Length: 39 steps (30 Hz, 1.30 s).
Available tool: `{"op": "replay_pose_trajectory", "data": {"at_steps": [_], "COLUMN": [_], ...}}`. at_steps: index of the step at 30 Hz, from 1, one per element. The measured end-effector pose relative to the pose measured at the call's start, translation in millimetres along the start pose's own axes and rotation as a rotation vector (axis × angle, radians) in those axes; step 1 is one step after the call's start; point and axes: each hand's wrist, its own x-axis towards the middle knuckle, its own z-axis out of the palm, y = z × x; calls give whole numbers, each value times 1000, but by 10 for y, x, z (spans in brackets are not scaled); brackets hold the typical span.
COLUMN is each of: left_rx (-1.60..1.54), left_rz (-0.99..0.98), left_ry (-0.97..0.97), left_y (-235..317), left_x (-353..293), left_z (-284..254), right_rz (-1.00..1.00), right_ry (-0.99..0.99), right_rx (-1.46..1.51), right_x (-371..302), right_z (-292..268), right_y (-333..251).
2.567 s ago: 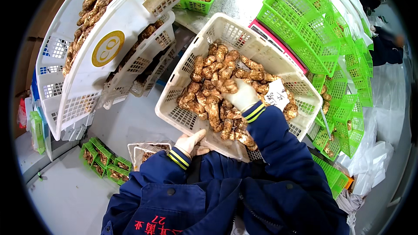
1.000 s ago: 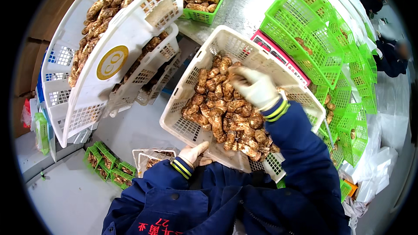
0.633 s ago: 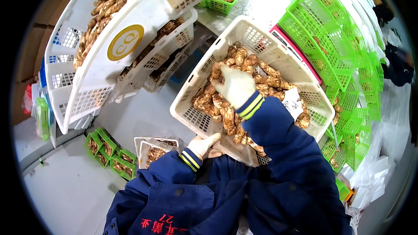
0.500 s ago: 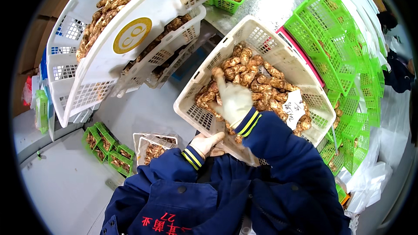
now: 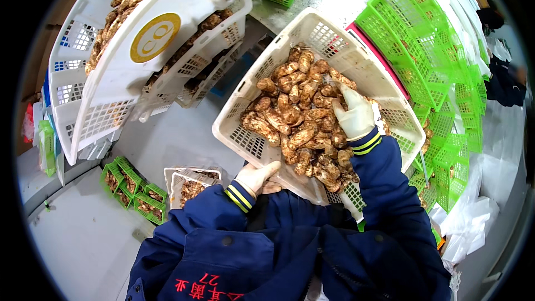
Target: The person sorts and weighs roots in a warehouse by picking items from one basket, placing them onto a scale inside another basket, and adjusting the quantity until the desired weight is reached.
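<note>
In the head view, we see a pile of brown mushrooms (image 5: 292, 114) inside a white crate (image 5: 245, 97), which tilts across the middle, close against the dark blue jacket (image 5: 228, 251). The gloved left hand (image 5: 256, 179) grips the crate's near edge, thumb above and fingers beneath. The gloved right hand (image 5: 355, 114) reaches into the crate at the pile's right side; its thumb and forefinger stand a little apart against the mushrooms, and we cannot tell whether they hold one.

For markings, we find red lettering (image 5: 204, 288) upside down on the jacket's chest, and a round yellow emblem (image 5: 155, 37) on the wall of the stacked crate (image 5: 117, 67) to the left. A white paper slip (image 5: 378, 116) shows just beside the right hand, mostly hidden, so we cannot read it. Green baskets (image 5: 398, 39) stand at the right, next to a red-edged device (image 5: 383, 62).
</note>
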Motion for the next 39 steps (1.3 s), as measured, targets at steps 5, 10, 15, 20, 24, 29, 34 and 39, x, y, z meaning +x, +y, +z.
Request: {"op": "replay_pose_trajectory", "data": {"at_steps": [5,10,15,20,24,29,34,39], "left_rx": [145,1,-49,-34,-8,-58,-85,-88], "left_rz": [11,-26,-79,-68,15,-141,-158,-238], "left_ry": [14,8,33,28,-68,-42,54,66], "left_y": [-46,54,125,128,27,182,142,141], "left_x": [75,-11,-110,-121,-40,-8,-26,6], "left_z": [-91,19,95,90,-49,127,42,-18], "right_rz": [-156,-463,-158,-294,-489,-703,-681,-458], "right_ry": [-207,-345,-60,-148,-566,-508,-349,-183], "right_rx": [291,-31,188,124,87,-135,-63,-174], "right_x": [-248,-431,-262,-377,-948,-1054,-1107,-1003], "right_z": [-133,177,173,-143,141,278,379,-52], "right_y": [-188,-428,-177,-247,-386,-260,-267,-301]}}
